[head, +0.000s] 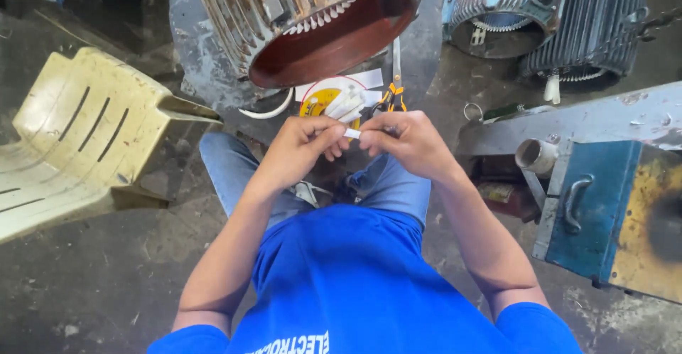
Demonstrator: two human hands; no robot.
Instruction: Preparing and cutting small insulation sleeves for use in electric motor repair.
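Head view: both hands meet at centre over the lap. Left hand (302, 144) and right hand (406, 141) each pinch an end of a small white paper strip (352, 133), fingers closed tight on it, strip held in the air between the fingertips. Looks like the strip is being folded or shaped by hand; the next move would call for a fine fingertip pinch, both hands kept close.

Just beyond the hands: more white strips (344, 104) piled on a yellow-red disc (320, 102), orange-handled pliers (393, 98) beside it. Far centre, big ribbed motor housing (312, 20), open red bore facing the person, its rim near the hands. Far right, two more ribbed housings (540, 13).

Room: tight ahead. Left, a cream plastic chair (85, 133) tipped over. Right, a blue-yellow metal box (611, 212) with handle and a pipe stub (534, 156), edges close to the right forearm. Bare concrete floor (92, 283) near left.
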